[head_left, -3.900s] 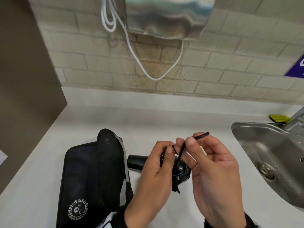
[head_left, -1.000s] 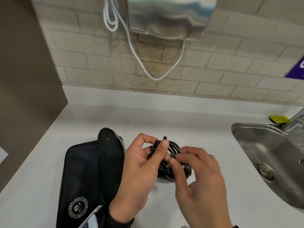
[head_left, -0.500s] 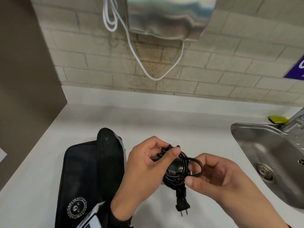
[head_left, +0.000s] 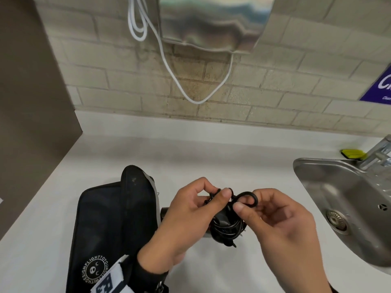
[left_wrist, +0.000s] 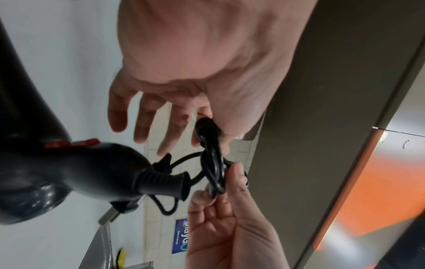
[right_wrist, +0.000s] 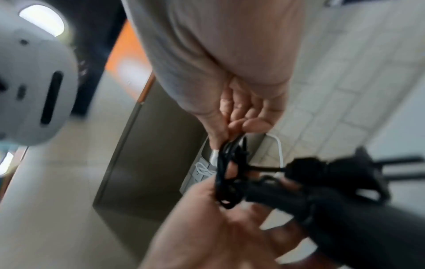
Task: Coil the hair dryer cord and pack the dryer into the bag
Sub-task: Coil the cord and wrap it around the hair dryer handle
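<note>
My right hand [head_left: 281, 225] had its grip pinched on a small loop of the cord [head_left: 246, 198], lifted higher than half a second earlier, when the plug dangled below. My left hand [head_left: 190, 214] had its grip clamped on the coiled bundle against the hair dryer [left_wrist: 76, 172], just right of the bag [head_left: 114, 225] on the desk [head_left: 211, 157]. The sink [head_left: 347, 199] lay well right of the bag.

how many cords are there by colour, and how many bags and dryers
black cords: 1, the hair dryer cord, pinched by the left hand and the right hand
white cords: 1, the white cord hanging on the brick wall
bags: 1, the black bag on the counter
dryers: 1, the hair dryer
total: 4
</note>
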